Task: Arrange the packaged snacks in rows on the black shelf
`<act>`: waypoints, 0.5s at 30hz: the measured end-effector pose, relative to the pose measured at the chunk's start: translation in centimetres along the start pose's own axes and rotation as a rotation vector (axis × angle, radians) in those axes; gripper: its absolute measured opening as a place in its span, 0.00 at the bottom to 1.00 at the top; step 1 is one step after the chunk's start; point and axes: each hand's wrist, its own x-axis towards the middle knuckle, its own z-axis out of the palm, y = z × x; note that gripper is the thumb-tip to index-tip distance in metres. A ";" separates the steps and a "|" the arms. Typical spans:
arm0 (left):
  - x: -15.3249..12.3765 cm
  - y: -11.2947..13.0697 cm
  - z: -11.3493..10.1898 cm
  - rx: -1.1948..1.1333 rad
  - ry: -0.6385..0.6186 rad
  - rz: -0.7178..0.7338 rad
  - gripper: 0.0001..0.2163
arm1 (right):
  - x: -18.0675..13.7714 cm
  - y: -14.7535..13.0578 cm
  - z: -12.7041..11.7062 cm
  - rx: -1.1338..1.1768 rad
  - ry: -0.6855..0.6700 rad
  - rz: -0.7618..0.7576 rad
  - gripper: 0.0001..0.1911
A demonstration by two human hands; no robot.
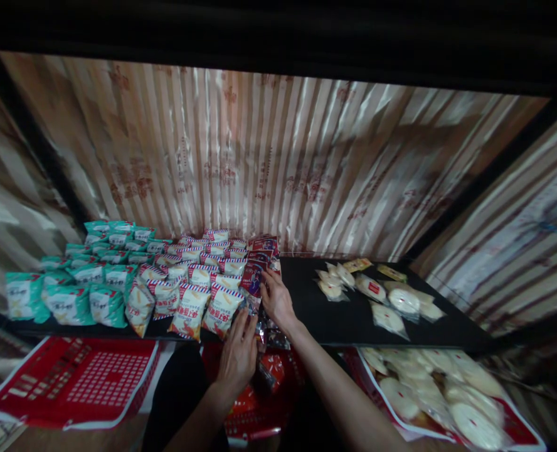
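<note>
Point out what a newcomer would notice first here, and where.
Likely the teal snack bags massed on the left of the black shelf, beside white snack bags with striped tops. Right of those, the left hand and right hand are at a column of dark purple packets. Below right, a red basket holds pale, round bagged items.

Red "爱上虾" on the white bags [190, 311] (lettering on the teal bags [69, 306] and purple packets [251, 276] too blurry)
</note>
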 end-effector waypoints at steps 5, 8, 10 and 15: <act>0.5 0.9 -1.0 -0.023 -0.059 0.059 0.25 | 1.3 -0.4 0.3 -0.004 0.005 0.001 0.20; 0.8 0.9 -0.6 -0.008 -0.043 0.038 0.24 | 2.2 -0.8 0.1 0.003 -0.043 0.005 0.21; 1.0 0.8 -0.1 0.009 -0.025 0.022 0.24 | 2.7 -1.1 -0.2 0.026 -0.085 -0.007 0.21; 1.4 0.5 0.5 0.030 -0.003 0.017 0.27 | 3.1 -1.0 -1.4 0.082 -0.036 -0.035 0.25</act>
